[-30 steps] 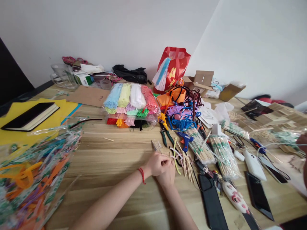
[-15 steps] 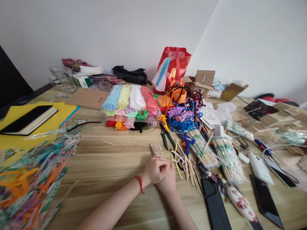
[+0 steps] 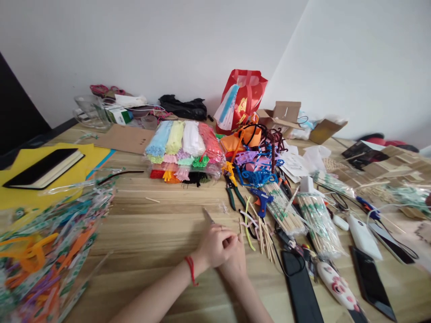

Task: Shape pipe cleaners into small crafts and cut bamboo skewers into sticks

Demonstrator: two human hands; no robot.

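Over table [image 3: 148, 242]: hands [image 3: 215, 246] pressed together, grip unclear; metal blade [image 3: 208, 216], long axis slanting, tip forward-left.

Looks like smooth, grained wood across the table [image 3: 161, 251], clear crinkled plastic around the fuzzy pipe cleaners [image 3: 192, 138], plain metal on the pointed tool [image 3: 208, 216], smooth plastic on the glue gun [image 3: 263, 200], bare matt wood on the loose sticks [image 3: 263, 235].

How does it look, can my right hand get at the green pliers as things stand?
Probably yes: the handles of the green pliers point toward your hands, with mostly bare table between. Your left hand overlaps your right hand, so that may need freeing first.
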